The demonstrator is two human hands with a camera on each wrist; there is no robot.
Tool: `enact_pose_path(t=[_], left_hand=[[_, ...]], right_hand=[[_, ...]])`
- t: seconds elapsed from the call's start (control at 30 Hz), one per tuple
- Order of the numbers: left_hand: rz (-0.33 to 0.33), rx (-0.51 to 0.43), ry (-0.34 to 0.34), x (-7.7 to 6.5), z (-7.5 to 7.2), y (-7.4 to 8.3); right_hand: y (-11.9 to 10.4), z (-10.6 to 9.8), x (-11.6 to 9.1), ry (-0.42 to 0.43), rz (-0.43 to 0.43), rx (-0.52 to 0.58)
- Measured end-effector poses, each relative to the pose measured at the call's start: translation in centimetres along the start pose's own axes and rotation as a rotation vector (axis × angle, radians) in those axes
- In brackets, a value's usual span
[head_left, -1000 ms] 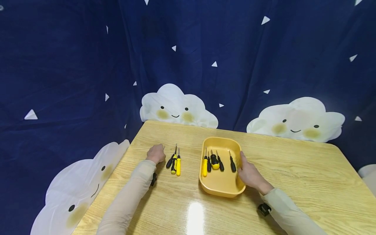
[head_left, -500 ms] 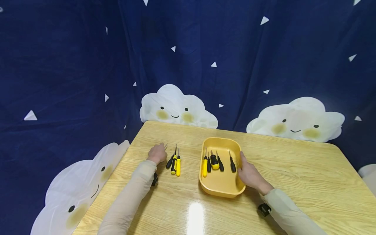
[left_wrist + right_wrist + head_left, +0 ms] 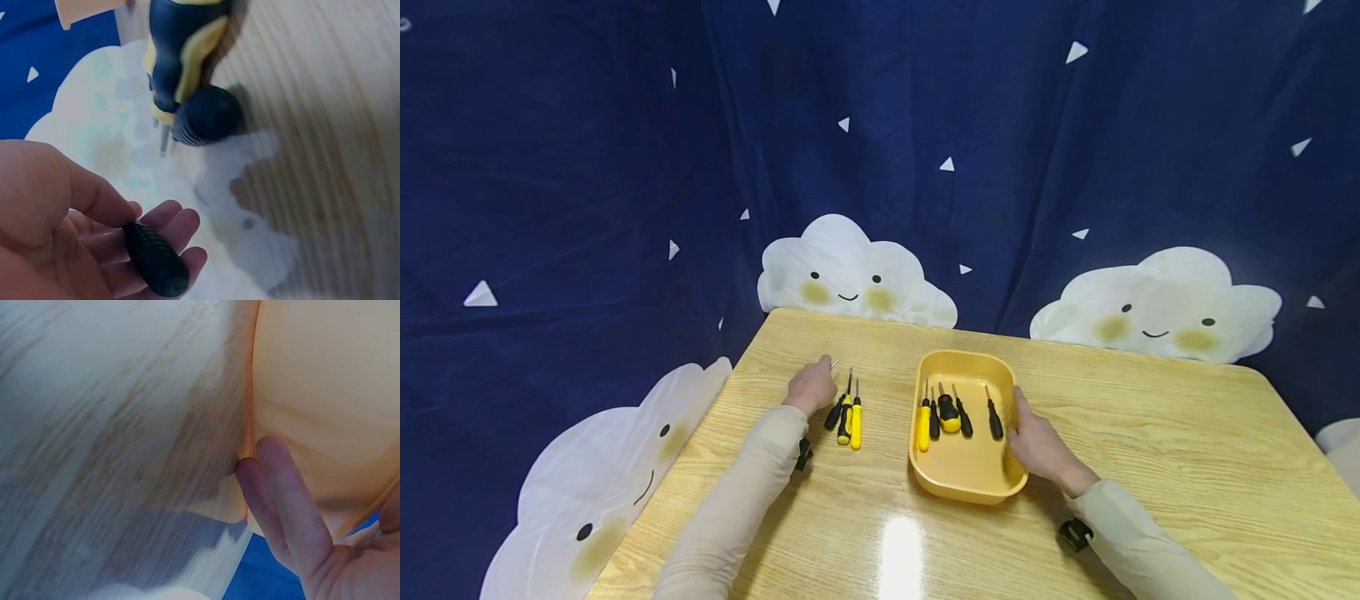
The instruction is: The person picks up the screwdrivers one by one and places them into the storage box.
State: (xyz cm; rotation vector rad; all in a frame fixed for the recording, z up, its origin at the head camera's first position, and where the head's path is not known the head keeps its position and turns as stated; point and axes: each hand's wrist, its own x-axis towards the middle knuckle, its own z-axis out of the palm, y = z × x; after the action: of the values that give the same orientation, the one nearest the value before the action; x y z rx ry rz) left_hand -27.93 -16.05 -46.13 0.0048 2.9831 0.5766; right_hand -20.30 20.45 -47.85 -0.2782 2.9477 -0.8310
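Note:
My left hand (image 3: 812, 386) is at the table's left, pinching a screwdriver with a black ribbed handle (image 3: 156, 259) between thumb and fingers. In the head view only its thin shaft (image 3: 835, 363) shows past the hand. Just right of it lie three screwdrivers: one black (image 3: 833, 415), one black and yellow (image 3: 845, 425), one yellow (image 3: 856, 429). My right hand (image 3: 1041, 446) grips the right side of a yellow-orange plastic bin (image 3: 962, 492), its fingers (image 3: 290, 500) along the outer wall. Inside lie a yellow screwdriver (image 3: 924, 429), a stubby one (image 3: 949, 415) and several black ones (image 3: 995, 423).
All this is on a light wooden table (image 3: 1180, 467). A dark blue curtain (image 3: 880, 125) with white clouds and triangles hangs behind the table and at its left. Bright glare (image 3: 898, 558) lies on the front of the tabletop.
My left hand has moved slightly right and away from me, bringing the screwdriver it holds nearer the three lying on the table. The right hand and the bin have stayed in place.

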Motion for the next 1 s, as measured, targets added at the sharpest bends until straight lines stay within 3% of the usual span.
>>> enact_pose_path(t=[0.3, 0.73, 1.0], left_hand=[[0.055, -0.028, 0.012, -0.1, -0.4, 1.7], [0.155, -0.182, -0.062, -1.0, -1.4, 4.6], [0.177, -0.273, -0.110, -1.4, -1.9, 6.1]], right_hand=[[-0.2, -0.2, 0.0, -0.037, 0.030, 0.033], [-0.4, -0.2, 0.0, -0.029, 0.031, 0.029], [-0.4, -0.3, -0.2, -0.026, 0.025, 0.038]])
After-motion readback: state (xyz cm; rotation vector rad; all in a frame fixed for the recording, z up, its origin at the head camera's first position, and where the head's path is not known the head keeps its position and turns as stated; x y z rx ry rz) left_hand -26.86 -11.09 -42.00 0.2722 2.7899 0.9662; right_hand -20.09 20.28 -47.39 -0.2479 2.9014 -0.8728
